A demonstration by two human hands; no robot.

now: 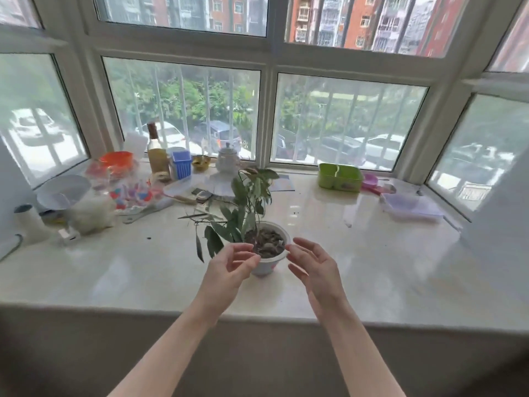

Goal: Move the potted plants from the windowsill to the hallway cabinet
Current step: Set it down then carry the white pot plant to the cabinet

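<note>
Head camera looks down at a wide windowsill (pixel 329 270). It is pale stone, smooth and shiny, and the windows glow on it like on water.

Near the front edge, in the middle, stands one potted plant (pixel 259 242). Its pot is round, white and looks like thin plastic, with a rolled rim. Inside is dark, lumpy soil with bits like stones. Thin stems go up and long green leaves droop down, some to the left past the rim.

On the left side of the sill is a jumble: a round orange bowl (pixel 116 159), a tall glass bottle (pixel 157 154) with yellow liquid, a blue ribbed box (pixel 181 164), and a white teapot (pixel 228 159) with a knob lid. On the right sits a boxy green tub (pixel 340 177) and a flat see-through tray (pixel 409 207).

My two bare arms reach out from below. My left hand (pixel 229 266) is at the left side of the pot and my right hand (pixel 313 265) at the right side. Both hands are open wide, palms facing each other, fingers softly curled. They hold nothing. The fingertips are just beside the rim; I cannot tell if they touch it.
</note>
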